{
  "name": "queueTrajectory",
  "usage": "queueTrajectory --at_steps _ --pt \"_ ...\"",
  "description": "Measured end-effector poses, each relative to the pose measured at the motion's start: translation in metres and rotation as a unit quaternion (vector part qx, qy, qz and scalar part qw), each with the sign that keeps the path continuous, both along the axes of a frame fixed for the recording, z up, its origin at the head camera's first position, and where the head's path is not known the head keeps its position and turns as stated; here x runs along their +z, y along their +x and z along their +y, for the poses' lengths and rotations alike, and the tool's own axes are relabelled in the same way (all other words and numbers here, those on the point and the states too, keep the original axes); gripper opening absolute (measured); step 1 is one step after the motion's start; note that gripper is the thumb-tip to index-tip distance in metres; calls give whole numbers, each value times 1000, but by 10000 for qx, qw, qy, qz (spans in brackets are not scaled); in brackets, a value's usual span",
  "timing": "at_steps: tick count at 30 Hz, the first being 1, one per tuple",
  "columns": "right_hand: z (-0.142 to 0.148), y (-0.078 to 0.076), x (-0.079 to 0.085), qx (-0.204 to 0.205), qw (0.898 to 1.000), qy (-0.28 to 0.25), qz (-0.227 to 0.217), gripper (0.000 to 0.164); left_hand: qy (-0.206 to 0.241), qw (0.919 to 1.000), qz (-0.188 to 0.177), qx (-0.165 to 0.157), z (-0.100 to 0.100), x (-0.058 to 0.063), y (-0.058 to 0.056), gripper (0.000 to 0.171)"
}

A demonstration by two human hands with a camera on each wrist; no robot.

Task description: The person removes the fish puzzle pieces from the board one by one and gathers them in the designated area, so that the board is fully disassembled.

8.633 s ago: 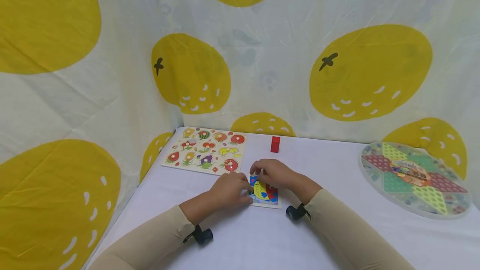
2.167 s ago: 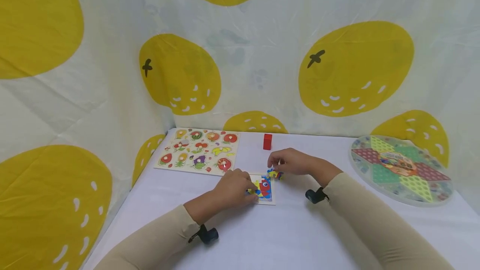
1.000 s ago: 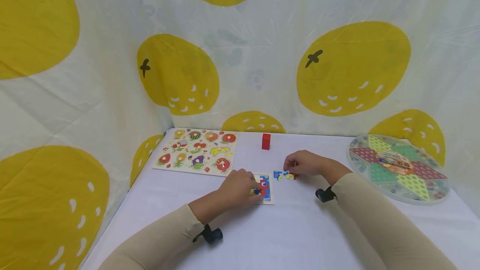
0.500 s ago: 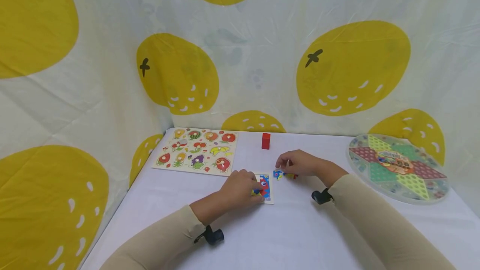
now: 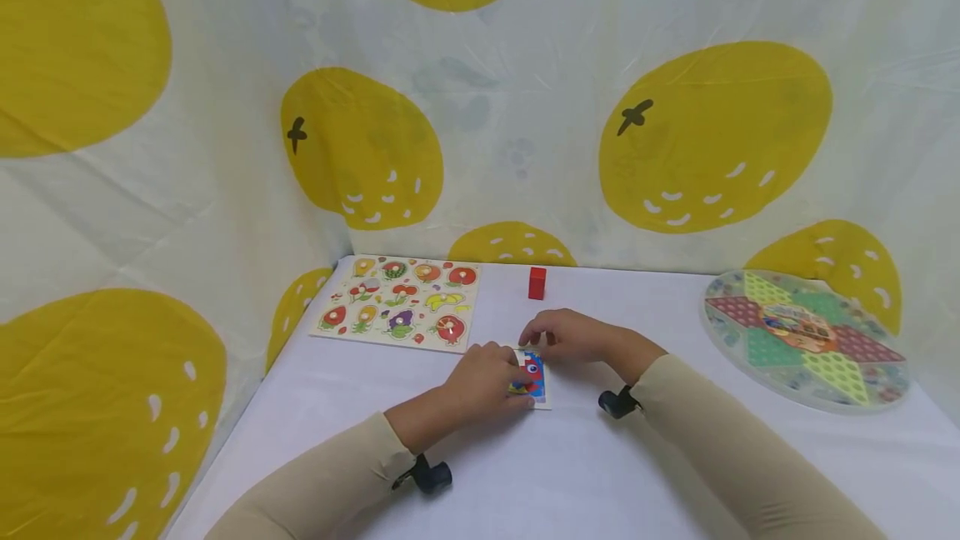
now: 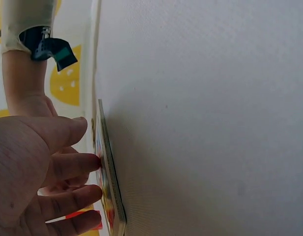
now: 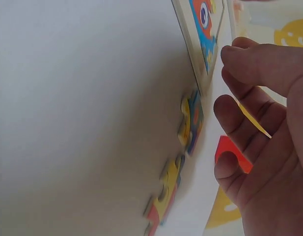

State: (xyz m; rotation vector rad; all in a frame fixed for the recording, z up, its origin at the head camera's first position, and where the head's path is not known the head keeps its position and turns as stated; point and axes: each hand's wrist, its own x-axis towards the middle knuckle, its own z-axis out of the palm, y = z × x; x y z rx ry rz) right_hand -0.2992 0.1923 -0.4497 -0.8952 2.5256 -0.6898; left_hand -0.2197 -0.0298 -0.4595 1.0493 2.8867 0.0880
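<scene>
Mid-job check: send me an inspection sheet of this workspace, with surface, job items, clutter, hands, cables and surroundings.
Surface: white tablecloth, lying flat around the work.
Job items: framed jigsaw puzzle, partly covered by the hands; loose jigsaw pieces, at least two, on the cloth near its frame.
Clutter: fruit peg puzzle back left; red block behind the hands; round Chinese checkers board at right.
Left hand: fingertips touching the jigsaw.
Right hand: at the jigsaw's far right corner; any grip unclear.
Cables: nothing seen.
Surroundings: hanging fabric with yellow fruit print.
</scene>
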Motion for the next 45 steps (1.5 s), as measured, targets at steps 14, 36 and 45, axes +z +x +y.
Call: queueTrajectory --at_steps 14,36,45 --pt "-4 1 -4 159 9997 111 139 29 83 9998 -199 -48 0 1 0 41" --pt "-14 5 0 110 9971 672 339 29 -40 9997 -227 -101 1 3 1 41" --pt "-15 1 0 188 9977 540 365 24 -48 9997 -198 -114 0 4 1 39"
